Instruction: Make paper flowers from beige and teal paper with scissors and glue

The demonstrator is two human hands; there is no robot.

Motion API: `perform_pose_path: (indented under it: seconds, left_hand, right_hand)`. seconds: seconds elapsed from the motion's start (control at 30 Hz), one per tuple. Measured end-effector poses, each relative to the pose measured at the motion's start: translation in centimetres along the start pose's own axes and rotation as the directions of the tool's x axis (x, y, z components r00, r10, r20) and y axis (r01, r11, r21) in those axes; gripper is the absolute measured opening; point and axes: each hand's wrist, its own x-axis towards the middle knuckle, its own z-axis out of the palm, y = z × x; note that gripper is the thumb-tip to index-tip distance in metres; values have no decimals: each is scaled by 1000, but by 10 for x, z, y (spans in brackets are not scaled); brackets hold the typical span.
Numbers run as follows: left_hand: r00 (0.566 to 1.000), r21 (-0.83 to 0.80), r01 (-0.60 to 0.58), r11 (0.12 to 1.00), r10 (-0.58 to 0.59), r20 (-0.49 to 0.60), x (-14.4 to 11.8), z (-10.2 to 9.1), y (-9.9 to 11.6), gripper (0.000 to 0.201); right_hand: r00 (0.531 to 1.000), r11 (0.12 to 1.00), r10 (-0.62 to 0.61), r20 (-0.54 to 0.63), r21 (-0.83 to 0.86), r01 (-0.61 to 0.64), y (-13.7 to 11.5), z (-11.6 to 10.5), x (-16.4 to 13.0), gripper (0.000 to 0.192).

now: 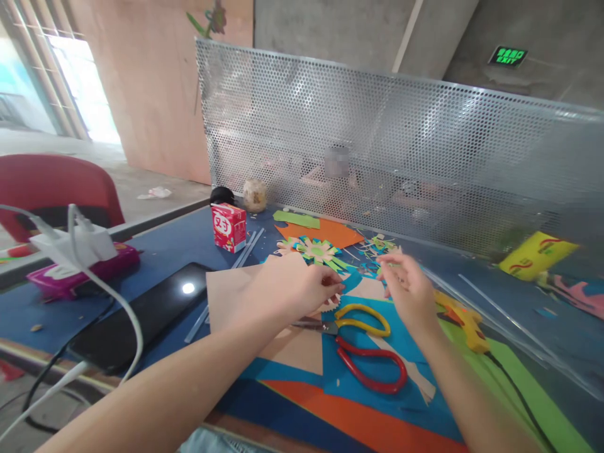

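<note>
Your left hand [302, 286] pinches a small fringed paper piece [330, 304]; your right hand [408, 286], at its 3 o'clock, pinches a paper scrap [384, 264]. The scissors [365, 343] lie at 6 o'clock just below. A loose pinch could tear the fringe.

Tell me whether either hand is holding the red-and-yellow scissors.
No. The scissors lie flat on the coloured paper between the left hand and the right hand, with neither touching them.
</note>
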Motion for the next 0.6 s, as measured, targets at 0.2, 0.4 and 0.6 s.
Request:
perform_pose_path:
  seconds: [0.2, 0.4, 0.6]
  left_hand:
    - [999, -39, 31, 999, -30, 16, -5, -8, 7, 44]
    - [997, -73, 70, 995, -69, 21, -9, -11, 9, 36]
    - [997, -114, 73, 991, -71, 22, -11, -12, 10, 34]
  right_hand:
    - [879, 857, 395, 268, 238, -458, 3, 8, -1, 38]
    - [840, 731, 372, 394, 433, -527, 7, 6, 1, 44]
    - [901, 793, 359, 244, 430, -432, 12, 10, 2, 60]
